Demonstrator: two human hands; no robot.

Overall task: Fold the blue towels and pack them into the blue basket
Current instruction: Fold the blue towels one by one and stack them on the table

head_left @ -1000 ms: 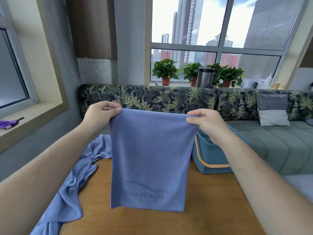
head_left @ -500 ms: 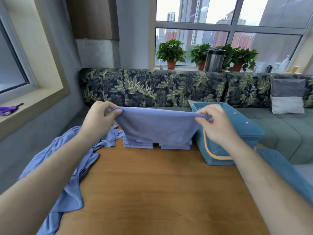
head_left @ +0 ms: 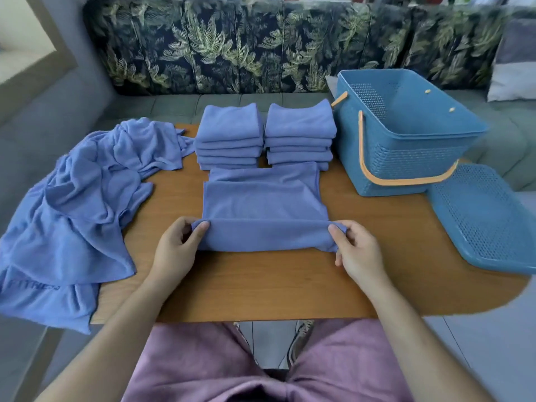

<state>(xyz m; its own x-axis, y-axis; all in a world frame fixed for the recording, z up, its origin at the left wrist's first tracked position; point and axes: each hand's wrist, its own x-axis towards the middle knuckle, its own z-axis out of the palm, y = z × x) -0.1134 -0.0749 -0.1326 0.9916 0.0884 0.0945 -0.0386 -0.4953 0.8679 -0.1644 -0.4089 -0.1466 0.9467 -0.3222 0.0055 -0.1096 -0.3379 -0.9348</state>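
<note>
Left grip [head_left: 177,250] and right grip [head_left: 358,250] each pinch one end of the near fold of the towel [head_left: 264,207], thumb on top and fingers curled beneath. I see that towel lying flat on the worktop [head_left: 261,288], with its near edge doubled over. At its far edge stand two stacks of folded towels [head_left: 229,132], side by side. To their right the blue basket [head_left: 412,163] sits upright with its orange handle [head_left: 406,181] lowered along the front. Its lid [head_left: 481,219] lies just beside it, nearer me. Loose towels [head_left: 87,198] are heaped on the left, hanging over the worktop's edge.
</note>
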